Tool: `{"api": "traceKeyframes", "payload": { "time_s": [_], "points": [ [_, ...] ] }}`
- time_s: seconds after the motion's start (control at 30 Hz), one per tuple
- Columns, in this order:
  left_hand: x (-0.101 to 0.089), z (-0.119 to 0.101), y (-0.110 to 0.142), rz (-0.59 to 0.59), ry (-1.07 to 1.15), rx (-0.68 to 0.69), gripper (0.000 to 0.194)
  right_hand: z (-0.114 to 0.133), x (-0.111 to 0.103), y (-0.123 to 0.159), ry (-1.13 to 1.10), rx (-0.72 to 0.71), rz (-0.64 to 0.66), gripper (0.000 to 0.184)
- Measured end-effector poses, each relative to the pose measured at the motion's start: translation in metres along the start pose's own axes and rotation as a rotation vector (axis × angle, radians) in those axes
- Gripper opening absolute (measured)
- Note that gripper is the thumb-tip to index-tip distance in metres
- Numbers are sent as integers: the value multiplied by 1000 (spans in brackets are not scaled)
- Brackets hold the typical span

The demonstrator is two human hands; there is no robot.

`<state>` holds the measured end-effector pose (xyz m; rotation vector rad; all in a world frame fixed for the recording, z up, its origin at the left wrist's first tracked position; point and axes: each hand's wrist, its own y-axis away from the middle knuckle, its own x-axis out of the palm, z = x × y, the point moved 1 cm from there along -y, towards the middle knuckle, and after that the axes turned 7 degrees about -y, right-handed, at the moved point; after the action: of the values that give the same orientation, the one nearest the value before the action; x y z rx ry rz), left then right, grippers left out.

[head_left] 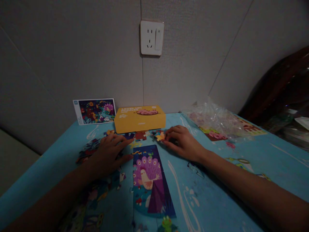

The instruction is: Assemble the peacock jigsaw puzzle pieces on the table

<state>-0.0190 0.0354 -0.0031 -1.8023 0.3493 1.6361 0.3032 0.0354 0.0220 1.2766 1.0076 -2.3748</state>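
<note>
A joined section of jigsaw puzzle (pixel 147 180), showing a purple peacock beside a dark tent shape, lies flat on the table in front of me. My left hand (pixel 108 153) rests palm down to its left, fingers apart, with the thumb and index tips near its upper left corner. Loose puzzle pieces (pixel 90 146) lie beyond and around that hand, which hides some of them. Above the section's upper right, my right hand (pixel 182 141) pinches a dark puzzle piece (pixel 159 135) with an orange shape on it. More loose pieces (pixel 140 135) lie between my hands.
A yellow puzzle box (pixel 140 120) stands at the back by the wall. Left of it, a reference picture card (pixel 98 111) leans upright. At the right back, clear plastic wrapping (pixel 214 117) covers other printed puzzle parts. A blue patterned cloth (pixel 241 190) covers the table.
</note>
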Motion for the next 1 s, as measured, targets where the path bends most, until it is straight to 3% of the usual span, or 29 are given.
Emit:
{"api": "traceKeyframes", "payload": {
  "time_s": [0.1,0.3,0.6,0.77,0.87,1.0],
  "points": [
    [-1,-1,0,4,5,-13,53,0,0,1,53,-21,140,26],
    [0,-1,2,12,8,-7,52,-8,-11,6,127,97,198,60],
    [0,-1,4,-2,5,10,50,-10,-7,5,80,100,167,50],
    [-1,-1,4,16,6,10,49,-11,-12,2,87,35,43,22],
    [0,-1,5,18,2,11,49,-14,-17,1,138,34,-157,30],
    [0,-2,5,12,-1,6,49,-14,-21,3,176,185,-342,41]
  ]
}}
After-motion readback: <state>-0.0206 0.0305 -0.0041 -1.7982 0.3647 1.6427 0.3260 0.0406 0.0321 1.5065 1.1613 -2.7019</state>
